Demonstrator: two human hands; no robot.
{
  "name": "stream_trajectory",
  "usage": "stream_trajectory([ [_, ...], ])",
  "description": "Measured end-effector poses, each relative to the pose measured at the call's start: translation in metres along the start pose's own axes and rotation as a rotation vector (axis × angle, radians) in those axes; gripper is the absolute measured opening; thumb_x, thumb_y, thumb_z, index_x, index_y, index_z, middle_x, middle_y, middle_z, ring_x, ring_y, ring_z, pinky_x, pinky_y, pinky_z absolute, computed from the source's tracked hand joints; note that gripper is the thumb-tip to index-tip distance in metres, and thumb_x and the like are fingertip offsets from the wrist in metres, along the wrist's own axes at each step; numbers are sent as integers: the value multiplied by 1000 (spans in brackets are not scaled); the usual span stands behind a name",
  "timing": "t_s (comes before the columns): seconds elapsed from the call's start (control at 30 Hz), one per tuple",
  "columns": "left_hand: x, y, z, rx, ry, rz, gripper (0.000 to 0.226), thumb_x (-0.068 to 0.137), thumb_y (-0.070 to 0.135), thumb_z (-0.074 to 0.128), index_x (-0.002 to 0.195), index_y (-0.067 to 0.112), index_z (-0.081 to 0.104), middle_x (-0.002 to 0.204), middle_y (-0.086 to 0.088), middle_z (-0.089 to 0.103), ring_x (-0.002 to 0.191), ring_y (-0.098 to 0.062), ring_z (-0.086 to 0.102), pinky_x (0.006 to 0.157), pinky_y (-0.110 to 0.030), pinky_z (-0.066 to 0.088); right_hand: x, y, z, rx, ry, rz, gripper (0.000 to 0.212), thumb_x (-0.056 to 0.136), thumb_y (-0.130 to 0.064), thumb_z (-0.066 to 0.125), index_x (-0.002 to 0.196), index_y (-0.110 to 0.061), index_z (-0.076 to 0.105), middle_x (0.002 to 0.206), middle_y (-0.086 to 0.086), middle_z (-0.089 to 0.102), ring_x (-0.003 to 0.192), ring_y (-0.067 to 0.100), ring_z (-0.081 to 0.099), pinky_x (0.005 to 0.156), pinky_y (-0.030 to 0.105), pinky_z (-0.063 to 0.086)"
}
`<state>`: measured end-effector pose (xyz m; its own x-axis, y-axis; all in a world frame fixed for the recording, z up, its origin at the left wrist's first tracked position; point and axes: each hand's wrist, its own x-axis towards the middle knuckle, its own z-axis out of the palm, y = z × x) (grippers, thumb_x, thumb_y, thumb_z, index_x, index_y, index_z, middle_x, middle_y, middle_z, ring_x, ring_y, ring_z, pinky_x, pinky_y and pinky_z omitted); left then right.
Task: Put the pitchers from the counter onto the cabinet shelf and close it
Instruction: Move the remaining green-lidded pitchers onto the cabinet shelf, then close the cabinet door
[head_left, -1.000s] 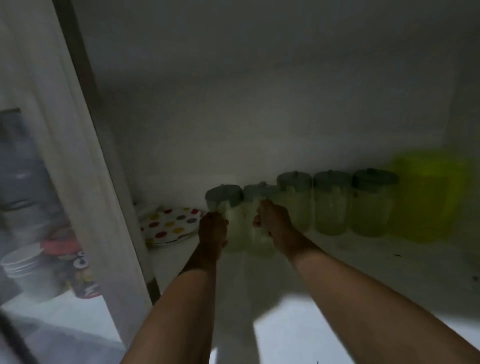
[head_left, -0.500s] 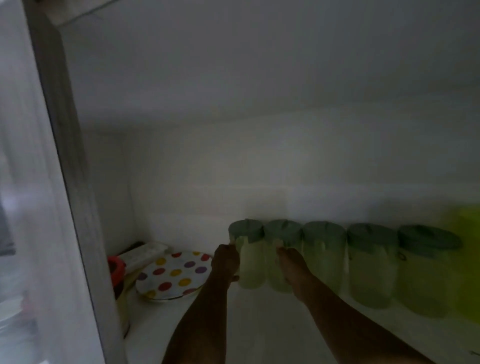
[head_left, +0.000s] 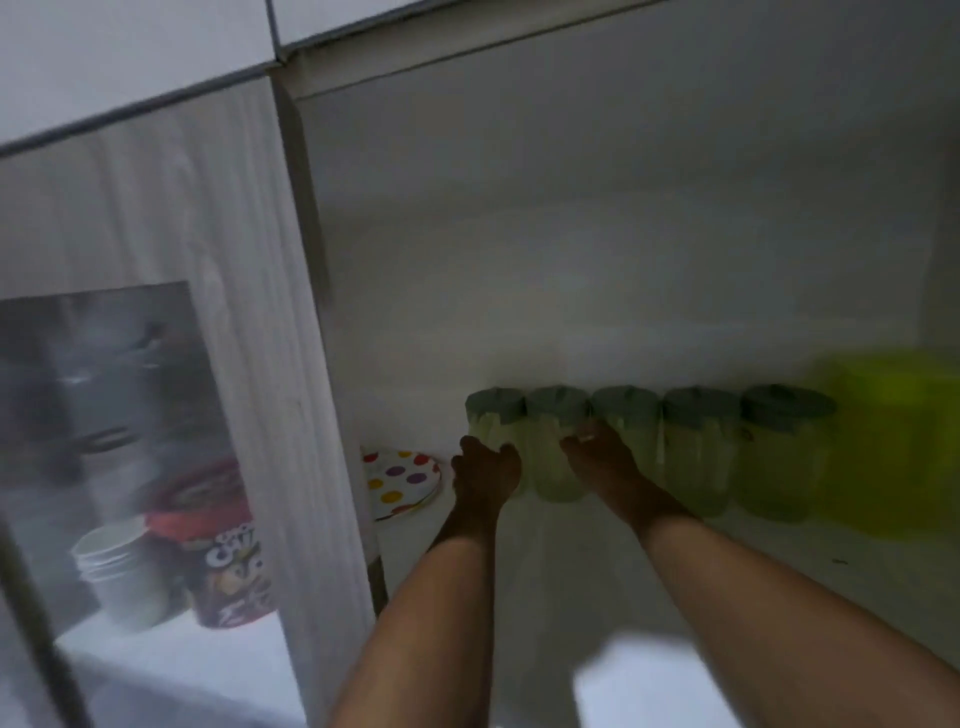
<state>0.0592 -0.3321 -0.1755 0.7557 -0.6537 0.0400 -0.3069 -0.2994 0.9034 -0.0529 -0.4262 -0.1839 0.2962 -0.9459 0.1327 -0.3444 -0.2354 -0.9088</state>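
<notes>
Several pale green pitchers with grey-green lids stand in one row against the back wall of the open cabinet's white shelf (head_left: 779, 597). My left hand (head_left: 485, 475) is curled on the front of the leftmost pitcher (head_left: 493, 413). To its right, my right hand (head_left: 602, 462) rests on the second pitcher (head_left: 550, 467), with its fingertips reaching toward the third pitcher (head_left: 623, 410). Two more pitchers (head_left: 698, 457) (head_left: 779, 467) stand untouched further right. Both handles are hidden behind my hands.
A bright yellow-green container (head_left: 893, 441) stands at the right end of the row. A polka-dot plate (head_left: 400, 478) lies at the shelf's left back. The cabinet door (head_left: 182, 208) at left has a glass pane showing stacked white cups (head_left: 119, 566) and a red-lidded can (head_left: 228, 561).
The two pitchers in my hands have gone back into line with the row at the wall. My hands stay on them. The view has swung, showing the door's glass pane again.
</notes>
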Motion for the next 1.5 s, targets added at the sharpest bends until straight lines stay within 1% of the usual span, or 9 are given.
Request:
stream_trajectory([
  [0.3, -173, 24, -52, 63, -263, 326, 69, 69, 37, 59, 131, 6, 60, 133, -16, 64, 124, -35, 59, 104, -36, 47, -184, -32, -96, -285, 28, -160, 38, 89, -29, 64, 119, -7, 63, 121, 14, 65, 113, 33, 62, 85, 29, 46],
  [0.5, -301, 8, -82, 125, -391, 428, 67, 92, 30, 63, 150, 8, 37, 152, -16, 45, 137, -35, 46, 113, -44, 41, -334, -24, -158, -391, 136, -142, 47, 88, -31, 67, 132, -16, 55, 137, 10, 58, 123, 28, 56, 102, 43, 48],
  [0.63, -374, 22, -88, 161, -523, 484, 72, 93, 28, 65, 153, 8, 31, 157, -16, 38, 140, -34, 43, 114, -46, 39, -417, -35, -217, -441, 206, -114, 51, 92, -28, 65, 139, -15, 51, 143, 12, 53, 127, 29, 53, 98, 36, 44],
  [0.83, -500, 76, -75, 107, -627, 710, 68, 93, 31, 61, 151, 7, 35, 151, -17, 46, 134, -32, 49, 110, -40, 42, -530, -60, -330, -555, 478, -131, 40, 90, -29, 64, 128, -17, 59, 123, 11, 63, 105, 24, 59, 84, 32, 45],
  [0.97, -602, 104, -53, 35, -725, 820, 61, 95, 27, 60, 149, 11, 36, 143, -13, 50, 106, -24, 59, 90, -31, 49, -618, -64, -395, -639, 668, -199, 31, 88, -24, 63, 118, -15, 64, 112, 8, 66, 97, 20, 61, 88, 40, 54],
  [1.13, -725, 128, -30, -42, -770, 954, 58, 95, 27, 62, 147, 22, 38, 152, -9, 43, 133, -28, 51, 105, -39, 48, -717, -72, -447, -699, 810, -381, 17, 88, -20, 59, 103, -19, 66, 94, 0, 67, 82, 15, 64, 79, 39, 58],
  [1.27, -791, 129, -21, -71, -671, 1064, 61, 92, 38, 62, 147, 27, 37, 154, -5, 42, 133, -26, 50, 104, -43, 49, -775, -74, -458, -763, 946, -593, 16, 85, -23, 55, 93, -16, 67, 87, -5, 64, 73, 13, 62, 71, 38, 58],
  [1.37, -829, 116, -20, -37, -594, 1224, 67, 89, 51, 59, 147, 30, 35, 152, -2, 42, 131, -24, 51, 99, -40, 51, -811, -67, -468, -798, 1228, -702, 19, 81, -20, 56, 94, -11, 67, 93, 2, 59, 87, 20, 58, 73, 37, 50],
  [1.5, -867, 102, -23, 3, -544, 1393, 74, 87, 56, 56, 151, 30, 30, 158, -1, 33, 136, -24, 46, 102, -43, 51, -833, -53, -490, -591, 1506, -440, 43, 80, -31, 59, 120, -16, 57, 125, 10, 52, 118, 25, 48, 93, 37, 38],
])
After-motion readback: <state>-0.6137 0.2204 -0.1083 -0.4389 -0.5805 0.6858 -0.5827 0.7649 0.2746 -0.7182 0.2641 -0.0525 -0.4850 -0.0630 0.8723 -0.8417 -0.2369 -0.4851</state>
